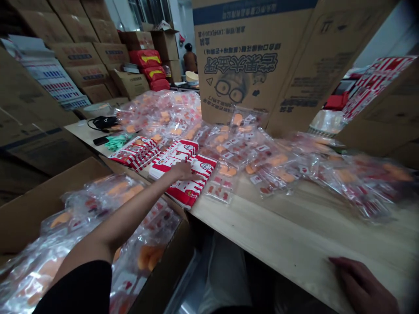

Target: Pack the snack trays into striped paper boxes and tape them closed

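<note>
My left hand (183, 171) reaches out from the lower left and rests on a red-and-white striped paper bag (193, 192), one of a small pile at the table's edge. Another striped pile (135, 152) lies just left of it. Clear plastic packets (248, 152) holding orange and red pieces are spread across the wooden table (278, 226). My right hand (360, 283) lies at the table's near edge at the lower right, its fingers holding nothing. Below my left arm, an open cardboard box (65, 183) is filled with similar packets.
A large printed carton (238, 65) stands at the table's far side, with stacked cartons (88, 56) at the back left. Red bags (145, 65) lie beyond the table. A black cable (104, 122) and a green item (119, 141) sit at its left. A person (190, 59) stands far back.
</note>
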`<state>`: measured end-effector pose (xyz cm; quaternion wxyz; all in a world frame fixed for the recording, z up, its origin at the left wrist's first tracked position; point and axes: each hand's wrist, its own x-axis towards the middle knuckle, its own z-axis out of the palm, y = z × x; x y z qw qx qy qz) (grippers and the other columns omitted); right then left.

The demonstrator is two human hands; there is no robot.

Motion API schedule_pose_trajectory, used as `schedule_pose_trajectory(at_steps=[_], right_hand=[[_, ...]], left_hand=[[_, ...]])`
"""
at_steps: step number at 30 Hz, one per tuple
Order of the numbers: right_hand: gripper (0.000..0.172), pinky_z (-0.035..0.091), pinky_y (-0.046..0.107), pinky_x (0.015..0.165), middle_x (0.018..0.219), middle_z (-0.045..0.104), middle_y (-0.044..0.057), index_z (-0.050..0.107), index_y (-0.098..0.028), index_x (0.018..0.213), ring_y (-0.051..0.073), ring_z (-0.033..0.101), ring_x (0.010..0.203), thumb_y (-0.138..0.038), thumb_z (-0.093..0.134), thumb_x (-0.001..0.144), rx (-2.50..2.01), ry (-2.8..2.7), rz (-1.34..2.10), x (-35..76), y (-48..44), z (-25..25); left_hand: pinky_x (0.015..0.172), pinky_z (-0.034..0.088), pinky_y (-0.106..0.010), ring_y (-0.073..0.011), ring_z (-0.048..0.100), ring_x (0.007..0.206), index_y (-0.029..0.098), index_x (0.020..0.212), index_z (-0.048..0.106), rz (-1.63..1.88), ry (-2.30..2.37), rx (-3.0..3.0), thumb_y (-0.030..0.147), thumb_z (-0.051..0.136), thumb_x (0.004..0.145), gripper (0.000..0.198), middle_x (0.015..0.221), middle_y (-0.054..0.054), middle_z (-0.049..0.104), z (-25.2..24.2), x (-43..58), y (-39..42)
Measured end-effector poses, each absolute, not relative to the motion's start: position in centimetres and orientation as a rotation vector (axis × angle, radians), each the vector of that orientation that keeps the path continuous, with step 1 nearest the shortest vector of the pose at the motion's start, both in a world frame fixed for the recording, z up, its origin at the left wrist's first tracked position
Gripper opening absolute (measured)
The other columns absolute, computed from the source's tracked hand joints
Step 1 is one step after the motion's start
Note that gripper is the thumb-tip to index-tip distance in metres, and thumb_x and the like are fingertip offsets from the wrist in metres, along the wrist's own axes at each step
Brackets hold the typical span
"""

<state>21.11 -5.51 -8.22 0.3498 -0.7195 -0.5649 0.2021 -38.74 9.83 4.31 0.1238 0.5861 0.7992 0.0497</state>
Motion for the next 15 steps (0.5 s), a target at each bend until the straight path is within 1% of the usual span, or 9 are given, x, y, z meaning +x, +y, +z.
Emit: schedule_pose_trajectory(at_steps=[2,3,5,8,11,13,15], right_hand=[[0.041,0.052,0.049,0.087,0.098,0.077,0.005,0.077,-0.026,0.08,0.036,0.07,0.092,-0.059,0.057,0.064,-1.859,-1.518,0.568,21.1,-5.6,-8.0],[0.042,0.051,0.049,0.087,0.099,0.076,0.006,0.077,-0.026,0.082,0.036,0.07,0.093,-0.059,0.057,0.066,-1.847,-1.533,0.582,21.2,-5.7,-8.1],[0.042,0.05,0.047,0.088,0.101,0.075,0.007,0.076,-0.024,0.084,0.035,0.069,0.095,-0.059,0.056,0.069,-1.817,-1.542,0.587,21.4,-5.7,-8.4],[0.041,0.049,0.045,0.09,0.104,0.074,0.007,0.075,-0.023,0.086,0.034,0.068,0.099,-0.056,0.055,0.071,-1.778,-1.555,0.61,21.9,-5.7,-9.0],[0.039,0.048,0.045,0.091,0.104,0.074,0.007,0.075,-0.023,0.088,0.033,0.068,0.101,-0.053,0.055,0.073,-1.739,-1.551,0.663,22.0,-5.6,-9.0],[0.037,0.048,0.044,0.093,0.104,0.074,0.006,0.075,-0.023,0.089,0.032,0.068,0.101,-0.051,0.055,0.075,-1.708,-1.54,0.69,22.0,-5.7,-8.8],[0.036,0.049,0.043,0.093,0.103,0.074,0.006,0.075,-0.023,0.089,0.031,0.068,0.1,-0.051,0.055,0.077,-1.671,-1.539,0.703,21.8,-5.7,-8.4]], left_hand=[[0.106,0.042,-0.051,-0.0486,0.05,0.133,0.015,0.118,0.067,0.074,2.321,1.749,0.074,0.082,0.053,0.089,0.144,-0.026,0.054,3.5,-36.1,9.1],[0.107,0.04,-0.052,-0.0491,0.047,0.135,0.013,0.123,0.064,0.046,2.318,1.756,0.073,0.081,0.054,0.093,0.147,-0.028,0.052,3.3,-35.3,8.6],[0.105,0.043,-0.048,-0.0463,0.051,0.133,0.012,0.129,0.059,-0.002,2.304,1.743,0.072,0.078,0.061,0.093,0.144,-0.028,0.054,3.2,-34.3,7.7],[0.098,0.048,-0.04,-0.04,0.06,0.125,0.011,0.135,0.052,-0.037,2.296,1.702,0.067,0.07,0.074,0.085,0.137,-0.026,0.06,3.4,-33.7,6.6],[0.095,0.049,-0.038,-0.0376,0.063,0.12,0.009,0.138,0.048,-0.035,2.302,1.695,0.061,0.067,0.083,0.078,0.131,-0.025,0.064,3.7,-32.9,5.8],[0.095,0.05,-0.04,-0.0355,0.065,0.118,0.01,0.135,0.052,-0.035,2.301,1.695,0.054,0.066,0.088,0.066,0.126,-0.022,0.066,4.3,-32.2,5.5],[0.097,0.052,-0.043,-0.03,0.065,0.114,0.013,0.128,0.059,-0.031,2.292,1.697,0.045,0.064,0.094,0.047,0.123,-0.016,0.067,5.3,-31.5,5.5]])
